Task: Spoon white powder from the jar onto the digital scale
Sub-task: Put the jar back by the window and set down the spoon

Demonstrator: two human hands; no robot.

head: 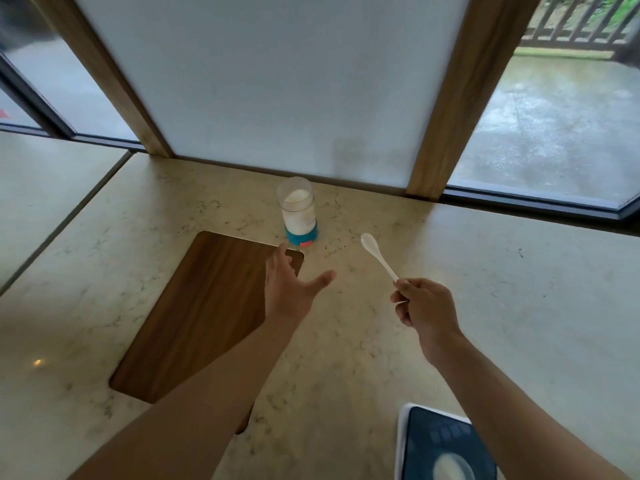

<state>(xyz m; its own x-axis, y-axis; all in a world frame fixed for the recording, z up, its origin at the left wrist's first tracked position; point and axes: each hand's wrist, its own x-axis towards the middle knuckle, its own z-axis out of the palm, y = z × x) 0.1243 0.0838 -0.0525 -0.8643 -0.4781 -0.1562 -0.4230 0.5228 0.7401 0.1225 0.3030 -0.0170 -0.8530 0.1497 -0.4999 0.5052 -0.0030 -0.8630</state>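
a dark wooden board (194,317) lay flat on the pale marbled counter (104,271). behind stood a frosted panel (263,81) between wooden posts (460,98); wet pavement (561,126) showed beyond the window.

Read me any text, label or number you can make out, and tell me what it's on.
No text is legible in this view.
Jar: faint print on its side, too blurred to read.
Pink sticker on the jar's blue base: no characters readable.
Scale: pale display segments, too blurred to read.
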